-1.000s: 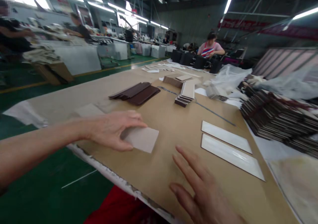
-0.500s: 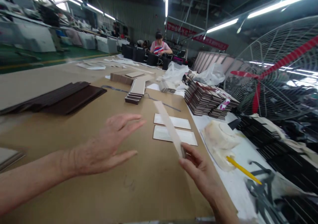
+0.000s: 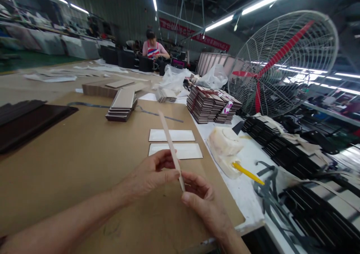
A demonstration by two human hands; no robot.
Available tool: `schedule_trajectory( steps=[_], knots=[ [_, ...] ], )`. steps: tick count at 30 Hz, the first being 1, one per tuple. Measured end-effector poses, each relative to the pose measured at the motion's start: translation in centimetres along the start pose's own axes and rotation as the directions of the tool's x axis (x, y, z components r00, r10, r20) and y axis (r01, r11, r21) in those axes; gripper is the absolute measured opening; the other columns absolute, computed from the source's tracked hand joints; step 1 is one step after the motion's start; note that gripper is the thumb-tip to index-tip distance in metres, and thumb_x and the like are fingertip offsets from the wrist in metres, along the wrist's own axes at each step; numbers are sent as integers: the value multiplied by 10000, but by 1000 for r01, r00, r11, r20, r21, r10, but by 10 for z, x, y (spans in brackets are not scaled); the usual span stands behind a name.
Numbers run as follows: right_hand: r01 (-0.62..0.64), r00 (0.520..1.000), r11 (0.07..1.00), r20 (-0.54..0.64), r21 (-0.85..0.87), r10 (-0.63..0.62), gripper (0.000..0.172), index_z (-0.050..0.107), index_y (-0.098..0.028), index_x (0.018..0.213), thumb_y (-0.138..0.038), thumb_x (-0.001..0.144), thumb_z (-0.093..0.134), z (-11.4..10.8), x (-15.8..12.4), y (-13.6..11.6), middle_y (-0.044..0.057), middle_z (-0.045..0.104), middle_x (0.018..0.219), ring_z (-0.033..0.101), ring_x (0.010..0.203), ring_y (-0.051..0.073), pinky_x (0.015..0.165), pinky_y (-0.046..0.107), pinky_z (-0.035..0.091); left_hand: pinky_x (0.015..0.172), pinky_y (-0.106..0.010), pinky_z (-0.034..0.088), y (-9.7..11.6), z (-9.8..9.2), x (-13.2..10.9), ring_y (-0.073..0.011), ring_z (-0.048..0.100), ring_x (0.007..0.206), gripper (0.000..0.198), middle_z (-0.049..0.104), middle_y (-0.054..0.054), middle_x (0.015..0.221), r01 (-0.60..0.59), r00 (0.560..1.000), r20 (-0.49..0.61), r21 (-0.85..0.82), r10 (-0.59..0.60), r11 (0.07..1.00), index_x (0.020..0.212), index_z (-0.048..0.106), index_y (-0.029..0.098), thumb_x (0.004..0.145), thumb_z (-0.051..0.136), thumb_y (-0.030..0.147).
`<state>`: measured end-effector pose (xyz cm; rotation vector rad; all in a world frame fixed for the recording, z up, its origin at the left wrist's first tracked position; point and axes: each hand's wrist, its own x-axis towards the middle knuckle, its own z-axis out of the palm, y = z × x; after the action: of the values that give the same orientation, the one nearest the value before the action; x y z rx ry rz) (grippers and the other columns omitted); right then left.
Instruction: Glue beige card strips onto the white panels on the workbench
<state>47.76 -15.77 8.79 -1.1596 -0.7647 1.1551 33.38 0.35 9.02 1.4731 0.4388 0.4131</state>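
A thin, pale beige strip of board stands tilted above the table, seen nearly edge-on. My left hand grips its near half, thumb on one side and fingers behind. My right hand is closed on the strip's near end. Beyond the strip, two white rectangular panels with dark edges lie flat on brown board, one farther panel and one nearer panel. The strip hides part of both, and my left fingers overlap the nearer one.
A small stack of beige boards and dark brown panels lie leftward. Bundled panels, a whitish tub with a yellow-handled tool, grey straps and a large fan are rightward. A person sits beyond.
My left hand, open and apart before, has moved right and taken hold of the strip. My right hand keeps its grip, and the strip has turned more edge-on. The view has swung right.
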Motion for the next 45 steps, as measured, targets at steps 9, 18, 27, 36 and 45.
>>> schedule_trajectory(
  steps=[9,18,27,36,45],
  knots=[
    [115,954,988,-266,-104,-139,482,732,-285,1215,-426,770,852,-37,-16,7,102,702,1302,636,1239,323,1074,514,491,1032,-510,503,-23,-36,10,-331,589,1253,718,623,-112,1379,-119,984,-44,554,172,824,1437,487,280,809,715,544],
    [86,867,981,-473,-171,-159,487,734,-289,1229,-445,780,840,-51,-25,29,91,706,1296,629,1249,346,1042,506,534,1094,-527,434,-40,-94,39,-367,521,1284,649,596,-178,1378,-152,971,66,914,232,376,1333,597,149,818,698,532],
    [57,846,992,-522,-116,-110,473,742,-314,1189,-474,757,847,-42,-24,29,63,718,1281,624,1260,320,1064,457,519,1111,-490,411,-43,-92,40,-343,505,1292,635,572,-160,1387,-129,978,60,928,201,350,1349,581,155,840,679,522],
    [28,868,977,-480,-211,-129,538,712,-273,1259,-462,773,844,-62,-23,37,94,679,1344,627,1254,323,1065,449,520,1054,-591,408,-35,-87,31,-391,488,1259,719,563,-175,1370,-46,992,2,938,128,344,1393,511,152,764,705,440],
    [84,926,721,-214,-688,-312,451,704,-261,1274,-474,877,707,-50,-30,28,44,612,1439,523,1372,307,1101,352,501,1128,-526,382,-28,-129,-102,-348,449,1306,896,493,-150,1426,15,1000,-25,902,17,432,1525,318,178,787,739,463]
  ],
)
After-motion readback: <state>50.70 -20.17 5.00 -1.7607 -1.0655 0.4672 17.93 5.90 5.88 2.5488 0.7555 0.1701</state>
